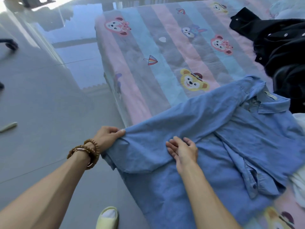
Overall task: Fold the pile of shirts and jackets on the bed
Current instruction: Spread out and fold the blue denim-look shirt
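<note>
We see the bed (165,52) first, the biggest thing, stretching away past both hands. Its cover has pink, blue and grey stripes with cartoon bears on it. The far end and the right side of the bed are cut off by the picture's edge. The bed's near edge runs just under our left hand, and past that edge, out to the left, is a wide grey floor (41,113) with lots of room.

The blue shirt (231,138) lies flat on the bed under and to the right of our hands, front side up, collar far off to the right. Its bottom part near us looks blurry, so we cannot see its hem well.

Far beyond our right hand lies a black jacket (280,47) with shiny snaps. It is bunched up and runs off the picture's right side, so its shape is hard to tell. Something white (300,180) peeks in at the right edge; we cannot tell what it is.

Our left hand (107,138) pinches the end of the shirt's sleeve, thumb on top, right at the bed's edge. Brown bead bracelets (85,152) wrap its wrist. Our right hand (183,151) lies flat on the shirt with fingers straight, pressing the cloth.

Below our left arm, a pale slipper (107,217) stands on the floor.
</note>
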Action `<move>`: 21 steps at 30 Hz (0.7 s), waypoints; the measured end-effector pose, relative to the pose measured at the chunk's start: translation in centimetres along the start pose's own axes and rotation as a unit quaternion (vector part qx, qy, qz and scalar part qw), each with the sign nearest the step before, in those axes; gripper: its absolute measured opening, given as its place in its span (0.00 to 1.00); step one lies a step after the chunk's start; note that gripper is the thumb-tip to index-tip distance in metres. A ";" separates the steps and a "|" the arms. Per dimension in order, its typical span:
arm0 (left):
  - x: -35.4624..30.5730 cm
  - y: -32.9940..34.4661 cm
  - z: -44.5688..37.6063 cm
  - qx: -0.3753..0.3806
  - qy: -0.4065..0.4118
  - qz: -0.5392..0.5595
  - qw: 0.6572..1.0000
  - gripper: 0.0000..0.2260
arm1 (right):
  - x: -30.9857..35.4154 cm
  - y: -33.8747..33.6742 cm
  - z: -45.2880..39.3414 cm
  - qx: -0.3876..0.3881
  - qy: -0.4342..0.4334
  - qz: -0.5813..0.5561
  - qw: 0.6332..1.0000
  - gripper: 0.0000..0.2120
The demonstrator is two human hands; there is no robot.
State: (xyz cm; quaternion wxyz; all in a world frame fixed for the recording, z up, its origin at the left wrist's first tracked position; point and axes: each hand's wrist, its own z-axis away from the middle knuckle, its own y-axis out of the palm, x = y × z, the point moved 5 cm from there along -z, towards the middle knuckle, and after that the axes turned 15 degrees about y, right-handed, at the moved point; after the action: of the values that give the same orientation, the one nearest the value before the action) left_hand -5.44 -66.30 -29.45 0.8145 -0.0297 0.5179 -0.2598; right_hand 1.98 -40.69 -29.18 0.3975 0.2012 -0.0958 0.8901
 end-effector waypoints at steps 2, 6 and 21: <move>0.7 -1.2 -0.1 -0.006 -0.003 0.053 0.999 0.08 | -2.8 1.5 1.0 -0.003 0.003 0.057 0.998 0.09; 2.1 -1.9 0.3 0.062 -0.025 0.117 0.991 0.04 | -4.1 1.4 1.6 -0.195 -0.111 0.222 0.949 0.08; 4.5 1.8 0.7 0.142 0.197 -0.320 0.916 0.46 | -7.8 0.5 2.1 -0.278 -0.085 0.104 0.951 0.20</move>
State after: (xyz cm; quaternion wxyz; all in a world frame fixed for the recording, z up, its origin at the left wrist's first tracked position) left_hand -2.61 -66.90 -33.38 0.5647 -0.0262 0.5887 -0.5778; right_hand 6.90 -46.89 -30.65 0.3332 0.1471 -0.3930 0.8443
